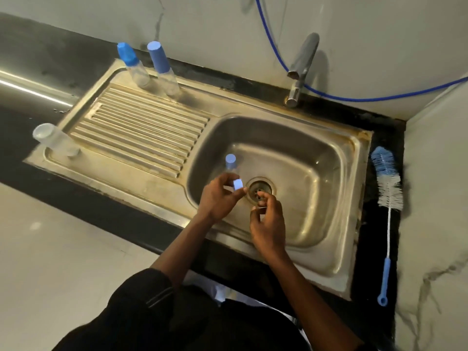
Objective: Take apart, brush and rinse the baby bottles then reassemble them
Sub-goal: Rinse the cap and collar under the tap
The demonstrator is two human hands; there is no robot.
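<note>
Step now, I reckon: splitting ring from teat over the sink [329,160]. To do it well: keep both bits low in the basin so nothing bounces off, push the teat out thru the ring w/ a thumb, don't yank the tip, & mind the open drain [260,190].

Left hand [219,197] pinches the blue ring [238,184] at the fingertips, wrist angled in from near-left. Right hand [268,224], just right & nearer, has fingers curled round a small clear piece [262,204]; prob the teat, can't tell for sure.

Capped bottle [230,162] stands just beyond the left hand. Brush [388,178] lies on the table [372,249], right.
</note>
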